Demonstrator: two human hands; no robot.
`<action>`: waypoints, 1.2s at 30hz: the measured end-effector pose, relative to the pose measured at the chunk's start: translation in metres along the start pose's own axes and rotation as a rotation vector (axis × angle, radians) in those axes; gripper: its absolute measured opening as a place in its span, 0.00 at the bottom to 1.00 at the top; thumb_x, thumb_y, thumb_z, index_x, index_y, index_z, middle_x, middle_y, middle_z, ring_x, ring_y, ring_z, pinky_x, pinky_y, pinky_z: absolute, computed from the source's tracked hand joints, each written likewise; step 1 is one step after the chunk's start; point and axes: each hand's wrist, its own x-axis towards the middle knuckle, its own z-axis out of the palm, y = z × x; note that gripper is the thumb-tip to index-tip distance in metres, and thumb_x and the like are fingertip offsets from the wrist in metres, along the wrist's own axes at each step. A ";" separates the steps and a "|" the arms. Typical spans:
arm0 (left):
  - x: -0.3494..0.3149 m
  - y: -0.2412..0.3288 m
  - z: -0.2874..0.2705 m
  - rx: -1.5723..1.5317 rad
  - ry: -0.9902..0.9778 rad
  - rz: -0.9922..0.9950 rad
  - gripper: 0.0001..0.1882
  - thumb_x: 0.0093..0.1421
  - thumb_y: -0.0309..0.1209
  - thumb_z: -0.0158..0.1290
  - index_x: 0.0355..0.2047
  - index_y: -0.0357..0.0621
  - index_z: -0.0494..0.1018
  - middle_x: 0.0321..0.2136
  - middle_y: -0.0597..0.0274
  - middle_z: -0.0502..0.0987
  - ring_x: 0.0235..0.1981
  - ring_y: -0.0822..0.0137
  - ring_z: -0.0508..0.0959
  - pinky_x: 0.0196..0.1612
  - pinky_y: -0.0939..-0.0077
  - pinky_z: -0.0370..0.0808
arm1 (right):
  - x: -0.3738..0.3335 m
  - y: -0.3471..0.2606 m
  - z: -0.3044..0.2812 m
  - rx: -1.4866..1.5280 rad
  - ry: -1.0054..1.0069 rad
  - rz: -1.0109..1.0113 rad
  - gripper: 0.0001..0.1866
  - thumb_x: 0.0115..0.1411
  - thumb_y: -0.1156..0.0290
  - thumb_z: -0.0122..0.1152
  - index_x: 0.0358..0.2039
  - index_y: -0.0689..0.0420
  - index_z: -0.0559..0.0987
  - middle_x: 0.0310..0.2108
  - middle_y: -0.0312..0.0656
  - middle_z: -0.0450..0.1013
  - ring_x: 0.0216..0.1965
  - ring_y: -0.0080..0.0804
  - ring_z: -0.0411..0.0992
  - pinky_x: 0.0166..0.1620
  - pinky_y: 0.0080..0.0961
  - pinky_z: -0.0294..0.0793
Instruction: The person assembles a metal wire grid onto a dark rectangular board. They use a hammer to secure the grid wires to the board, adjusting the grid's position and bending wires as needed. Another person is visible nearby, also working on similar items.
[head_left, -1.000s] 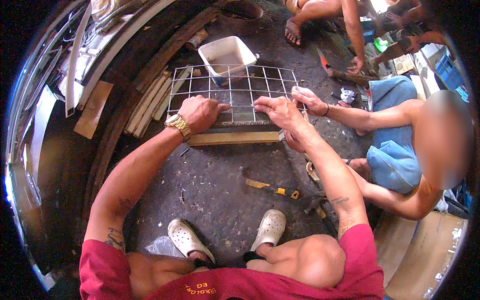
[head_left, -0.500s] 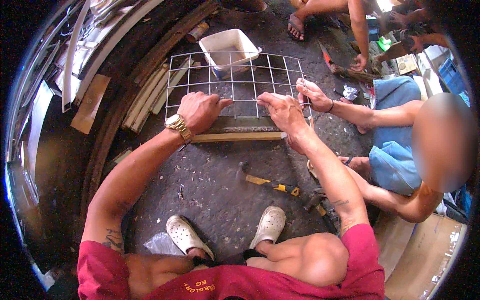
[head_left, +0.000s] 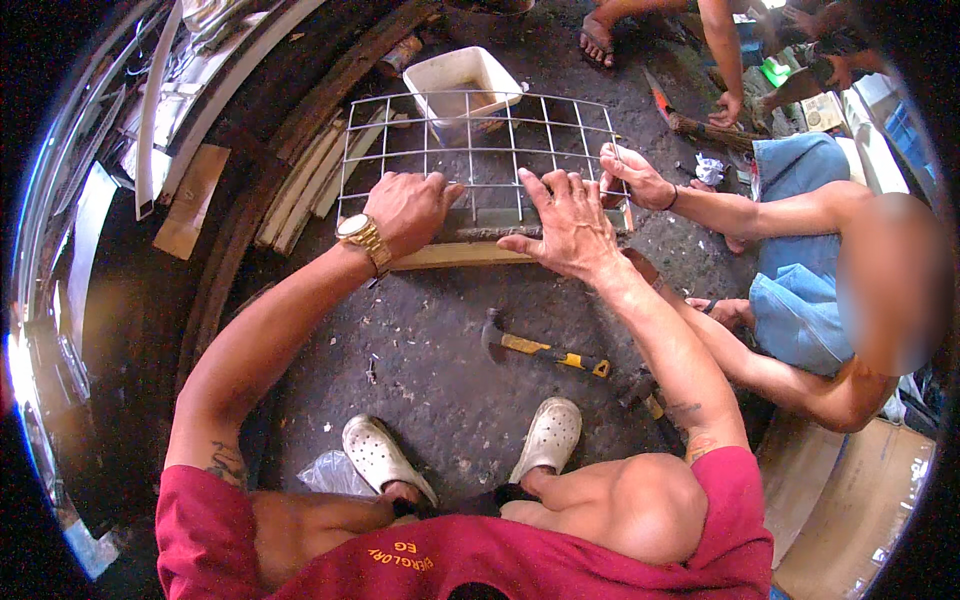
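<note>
A bent grid of silver wire mesh (head_left: 471, 154) stands in front of me, over a dark bar and a pale wooden strip (head_left: 460, 257). My left hand (head_left: 408, 212), with a gold watch on its wrist, is closed on the mesh's lower left part. Spread out, the fingers of my right hand (head_left: 572, 225) rest against the lower right part, thumb out over the wooden strip. Another person's hand (head_left: 638, 178) holds the mesh at its right edge. A hammer with a black and yellow handle (head_left: 548, 351) lies on the floor below my right hand.
Behind the mesh stands a white square bucket (head_left: 460, 75). Wooden boards (head_left: 300, 190) and metal strips lie to the left. A second hammer (head_left: 640, 393) is partly hidden by my right forearm. Cardboard (head_left: 840, 500) lies at lower right, near the seated person in blue shorts.
My right hand has gone from pinching the lower wire to spread fingers against the mesh. My left hand stays closed on it. The mesh appears slightly higher in view.
</note>
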 end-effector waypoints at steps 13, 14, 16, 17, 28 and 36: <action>-0.024 0.009 -0.012 0.117 0.042 0.111 0.51 0.54 0.68 0.53 0.67 0.42 0.59 0.41 0.44 0.73 0.44 0.52 0.71 0.46 0.58 0.66 | 0.006 0.000 -0.007 -0.022 -0.147 0.035 0.52 0.56 0.25 0.45 0.66 0.57 0.63 0.44 0.47 0.63 0.48 0.45 0.64 0.55 0.46 0.61; -0.025 0.009 -0.012 0.126 0.040 0.108 0.51 0.55 0.67 0.53 0.66 0.41 0.59 0.41 0.44 0.73 0.45 0.52 0.71 0.47 0.58 0.67 | 0.006 0.000 -0.006 -0.042 -0.128 0.032 0.52 0.57 0.25 0.45 0.66 0.57 0.63 0.44 0.47 0.63 0.48 0.45 0.64 0.56 0.47 0.60; -0.026 0.010 -0.009 0.133 0.030 0.109 0.50 0.55 0.67 0.53 0.66 0.41 0.60 0.42 0.44 0.73 0.45 0.52 0.71 0.47 0.58 0.67 | 0.005 0.000 -0.005 -0.007 -0.107 0.023 0.50 0.58 0.26 0.45 0.66 0.56 0.64 0.45 0.48 0.64 0.48 0.46 0.64 0.56 0.52 0.60; -0.026 0.011 -0.008 0.146 0.059 0.112 0.48 0.56 0.65 0.54 0.65 0.41 0.61 0.43 0.43 0.73 0.45 0.51 0.71 0.48 0.57 0.68 | 0.003 0.000 -0.004 -0.018 -0.089 0.022 0.50 0.58 0.27 0.45 0.67 0.56 0.64 0.45 0.48 0.64 0.48 0.46 0.64 0.56 0.53 0.60; -0.029 0.005 -0.009 0.008 0.100 0.112 0.38 0.62 0.59 0.51 0.63 0.44 0.64 0.37 0.47 0.72 0.42 0.52 0.70 0.46 0.58 0.65 | -0.002 -0.001 0.003 -0.003 -0.068 0.060 0.52 0.56 0.24 0.44 0.67 0.55 0.63 0.46 0.46 0.63 0.51 0.44 0.63 0.57 0.61 0.55; -0.017 -0.003 0.001 -0.054 0.074 0.007 0.20 0.67 0.46 0.48 0.53 0.53 0.76 0.34 0.50 0.72 0.39 0.53 0.71 0.43 0.60 0.65 | 0.002 0.003 -0.003 0.124 -0.135 0.080 0.52 0.56 0.26 0.47 0.69 0.54 0.61 0.49 0.46 0.63 0.54 0.45 0.62 0.61 0.60 0.53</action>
